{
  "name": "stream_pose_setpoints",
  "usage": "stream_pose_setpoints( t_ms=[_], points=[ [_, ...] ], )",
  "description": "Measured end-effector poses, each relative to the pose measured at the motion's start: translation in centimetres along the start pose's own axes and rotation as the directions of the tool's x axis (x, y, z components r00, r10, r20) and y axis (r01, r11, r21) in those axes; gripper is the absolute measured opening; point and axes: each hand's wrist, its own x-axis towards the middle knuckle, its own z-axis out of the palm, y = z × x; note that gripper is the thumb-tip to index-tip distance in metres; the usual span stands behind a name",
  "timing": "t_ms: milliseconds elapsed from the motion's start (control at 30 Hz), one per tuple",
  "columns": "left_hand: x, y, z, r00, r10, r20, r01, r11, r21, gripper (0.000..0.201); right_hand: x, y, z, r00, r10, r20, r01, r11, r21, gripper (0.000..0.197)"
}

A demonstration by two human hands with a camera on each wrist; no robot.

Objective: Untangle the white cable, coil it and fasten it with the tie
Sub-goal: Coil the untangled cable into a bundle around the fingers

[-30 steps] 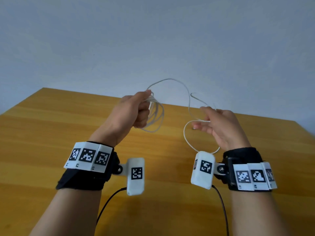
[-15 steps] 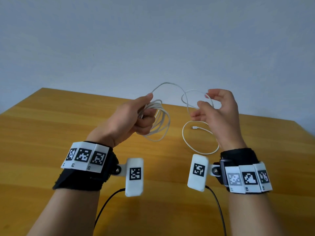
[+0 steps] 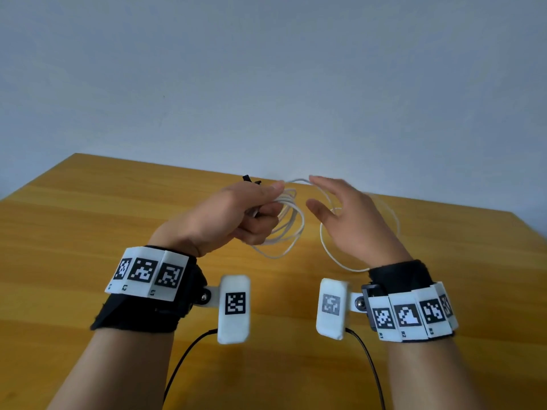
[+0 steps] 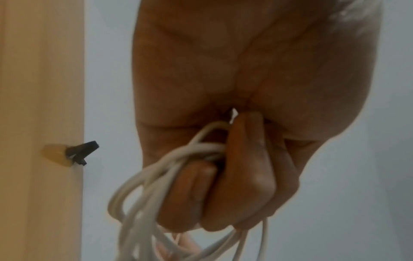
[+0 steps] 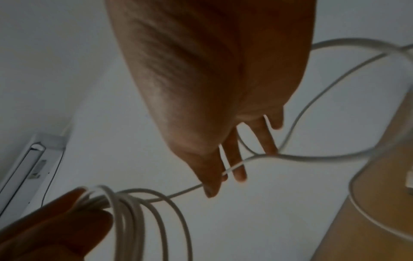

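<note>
My left hand [image 3: 236, 217] grips the gathered loops of the white cable [image 3: 291, 223] in mid-air above the far middle of the wooden table [image 3: 88, 232], fingers curled round the bundle. My right hand [image 3: 352, 220] is spread wide just to its right, with the free strand lying across its straight fingers [image 5: 234, 159]; nothing is pinched there.

I judge I am laying another turn. To do it well, I should guide the strand leftward onto the bundle, match its size to the loops already held, and keep my left grip firm so none slip out.

The coil hangs down and rightward from my left fist, its long axis roughly vertical. The slack trails right and down to the table. The black tie [image 3: 251, 180] waits at the far edge, beyond my left hand.
</note>
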Motion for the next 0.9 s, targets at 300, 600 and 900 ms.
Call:
stream_pose_setpoints(
  t_ms=[300, 600, 900],
  points=[
    [0.3, 1.1, 0.9, 0.909, 0.296, -0.292, -0.392, 0.846, -0.362, 0.040, -0.4, -1.4, 1.1, 0.952, 0.038, 0.305, -0.082, 0.988, 0.134, 0.011],
    [1.0, -0.8, 2.0, 0.899, 0.339, -0.279, -0.189, 0.873, 0.449, 0.048, -1.3, -3.2, 0.2, 0.871, -0.086, 0.484, -0.005, 0.983, 0.184, 0.018],
    [1.4, -1.6, 1.8, 0.932, 0.257, -0.255, 0.035, 0.637, 0.770, 0.038, -0.9, -2.9, 0.4, 0.956, -0.094, 0.279, 0.034, 0.977, 0.212, 0.029]
  ],
)
